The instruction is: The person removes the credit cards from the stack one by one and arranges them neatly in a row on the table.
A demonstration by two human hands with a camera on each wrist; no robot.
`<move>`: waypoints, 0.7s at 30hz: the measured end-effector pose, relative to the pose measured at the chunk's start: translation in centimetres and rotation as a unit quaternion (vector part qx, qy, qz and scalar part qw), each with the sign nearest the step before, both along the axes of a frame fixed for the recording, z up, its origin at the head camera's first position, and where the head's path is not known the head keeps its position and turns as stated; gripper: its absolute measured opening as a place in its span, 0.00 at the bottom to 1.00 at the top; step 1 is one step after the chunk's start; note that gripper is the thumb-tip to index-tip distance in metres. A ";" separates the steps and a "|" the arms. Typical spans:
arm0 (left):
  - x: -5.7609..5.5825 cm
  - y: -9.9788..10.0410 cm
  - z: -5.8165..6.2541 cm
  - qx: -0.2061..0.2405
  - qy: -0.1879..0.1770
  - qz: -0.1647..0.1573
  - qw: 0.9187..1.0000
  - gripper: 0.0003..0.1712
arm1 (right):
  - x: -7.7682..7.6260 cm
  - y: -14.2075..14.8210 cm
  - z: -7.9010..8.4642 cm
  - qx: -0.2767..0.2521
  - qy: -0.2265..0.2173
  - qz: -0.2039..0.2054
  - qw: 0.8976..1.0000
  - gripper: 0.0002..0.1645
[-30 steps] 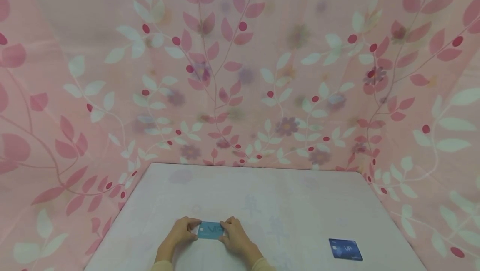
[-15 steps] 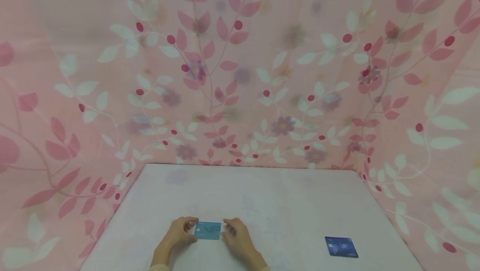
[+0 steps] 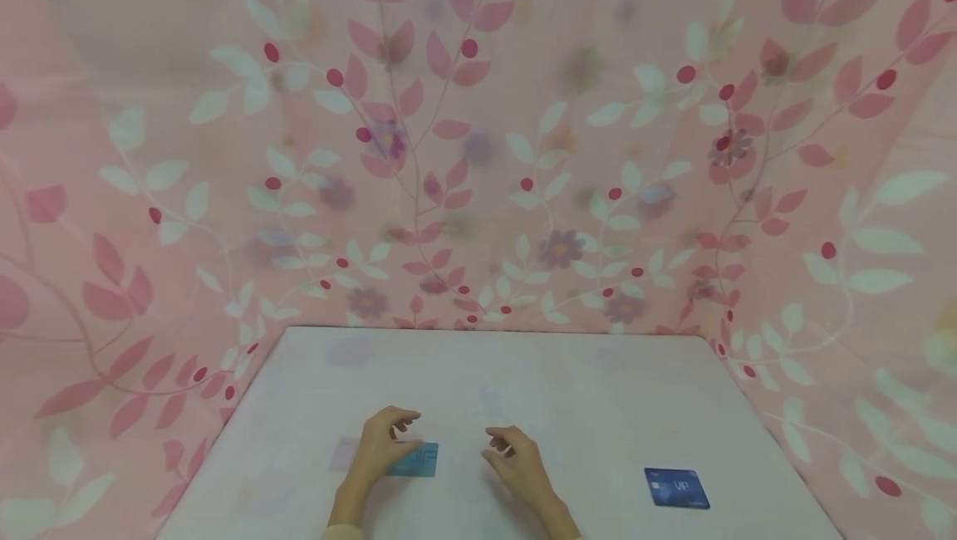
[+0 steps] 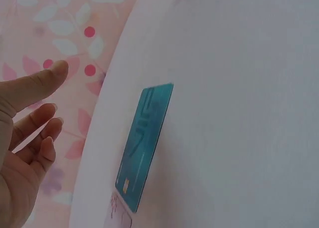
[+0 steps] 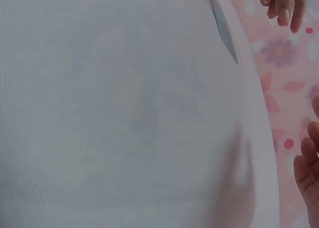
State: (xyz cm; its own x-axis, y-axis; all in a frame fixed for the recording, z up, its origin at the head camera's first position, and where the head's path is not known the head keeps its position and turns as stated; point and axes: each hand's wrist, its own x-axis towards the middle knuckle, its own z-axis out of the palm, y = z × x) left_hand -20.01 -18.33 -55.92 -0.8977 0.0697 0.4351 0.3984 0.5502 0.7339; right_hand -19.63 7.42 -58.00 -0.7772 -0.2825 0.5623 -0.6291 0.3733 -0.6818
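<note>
A teal VIP card [image 3: 419, 460] lies flat on the white table, its left part hidden in the head view by my left hand [image 3: 383, 443]. That hand hovers above it, thumb and fingers apart, holding nothing. The left wrist view shows the whole teal card [image 4: 144, 145] with a pale pinkish card [image 4: 118, 211] at its chip end; whether they overlap or only touch, I cannot tell. To the right of the teal card, my right hand [image 3: 521, 463] is in the air, fingers loosely bent around nothing.
A dark blue VIP card [image 3: 676, 488] lies on the right side of the white table [image 3: 598, 407]. Pink leaf-patterned fabric [image 3: 478, 191] hangs behind the table and along both sides.
Both hands have let go of the teal card. The right hand has drawn away to the right, and the left has risen over the card. The pale card's edge now shows.
</note>
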 end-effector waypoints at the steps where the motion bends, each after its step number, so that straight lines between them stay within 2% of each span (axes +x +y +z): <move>1: -0.1 0.5 0.0 0.006 0.000 -0.003 1.000 0.21 | -0.1 0.4 0.0 0.000 0.006 -0.002 1.000 0.17; 4: -0.3 2.2 -0.1 0.013 0.002 -0.017 1.000 0.21 | -0.1 1.5 0.2 0.005 -0.005 -0.016 1.000 0.17; 9: -0.8 4.5 -0.3 0.003 -0.004 -0.050 0.999 0.22 | -0.1 3.3 0.7 0.030 -0.063 -0.036 0.997 0.19; 12: -0.9 5.7 -0.2 0.001 -0.025 -0.060 0.998 0.23 | -0.1 4.4 1.0 0.036 -0.096 -0.040 0.994 0.19; 15: -1.0 6.8 -0.1 0.007 -0.048 -0.065 0.997 0.24 | 0.1 5.4 1.3 0.036 -0.110 -0.042 0.992 0.20; 21: -1.3 8.7 0.1 0.026 -0.063 -0.083 0.994 0.24 | 0.3 7.3 1.9 0.019 -0.143 -0.060 0.988 0.19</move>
